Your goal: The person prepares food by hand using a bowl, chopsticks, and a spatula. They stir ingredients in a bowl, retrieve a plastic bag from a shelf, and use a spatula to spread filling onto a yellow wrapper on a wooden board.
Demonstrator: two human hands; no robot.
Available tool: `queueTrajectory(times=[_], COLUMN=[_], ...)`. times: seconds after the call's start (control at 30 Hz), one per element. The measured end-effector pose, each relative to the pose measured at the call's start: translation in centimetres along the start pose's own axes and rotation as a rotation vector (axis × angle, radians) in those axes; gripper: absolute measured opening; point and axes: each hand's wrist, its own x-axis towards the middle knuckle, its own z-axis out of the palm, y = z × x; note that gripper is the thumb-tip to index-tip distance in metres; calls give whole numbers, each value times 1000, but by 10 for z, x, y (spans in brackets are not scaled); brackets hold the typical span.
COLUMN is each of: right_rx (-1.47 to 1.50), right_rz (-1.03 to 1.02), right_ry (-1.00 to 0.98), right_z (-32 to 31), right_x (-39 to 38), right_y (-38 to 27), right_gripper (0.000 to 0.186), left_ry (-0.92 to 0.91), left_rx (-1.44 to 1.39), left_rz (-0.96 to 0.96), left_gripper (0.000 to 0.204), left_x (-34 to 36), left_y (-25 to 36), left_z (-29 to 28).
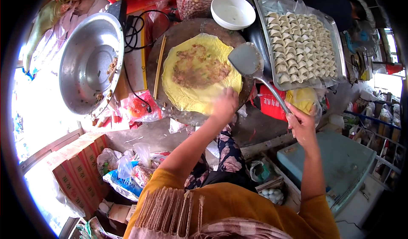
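A thin round yellow egg sheet [182, 95] lies flat on a round wooden board [155, 50]. Reddish-brown minced filling [199, 67] is spread over its middle. My left hand [227, 105] is at the sheet's near right edge, its fingers smeared by motion, so their grip cannot be made out. My right hand [301, 126] is closed round the handle of a metal wok spatula [245, 60]. The spatula's broad blade sits over the board's right side, overlapping the sheet's edge. Wooden chopsticks [159, 67] lie along the board's left side.
A steel basin [80, 80] with filling scraps stands left. Behind the board is a white bowl [233, 12] of cloudy liquid; a metal tray [267, 22] of dumplings is at right. A black cable [135, 92] runs between basin and board. Cartons [78, 175] stand low left.
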Motion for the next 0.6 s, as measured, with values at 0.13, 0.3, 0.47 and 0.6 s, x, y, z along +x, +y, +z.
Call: queueTrajectory(times=[0.13, 0.3, 0.47, 0.6], right_rx=[-73, -376, -640, -752], right_rz=[-83, -181, -231, -157], right_ry=[-7, -39, -114, -124], right_z=[9, 36, 56, 45], right_x=[6, 12, 9, -21], right_y=[11, 0, 17, 41], right_gripper=[35, 32, 32, 35], left_ry=[131, 148, 149, 173], left_rx=[57, -115, 45, -6], left_rz=[95, 126, -48, -32], left_gripper=[35, 44, 46, 41], left_x=[-23, -64, -97, -116], left_y=[14, 15, -16, -33], left_z=[-5, 0, -22, -26])
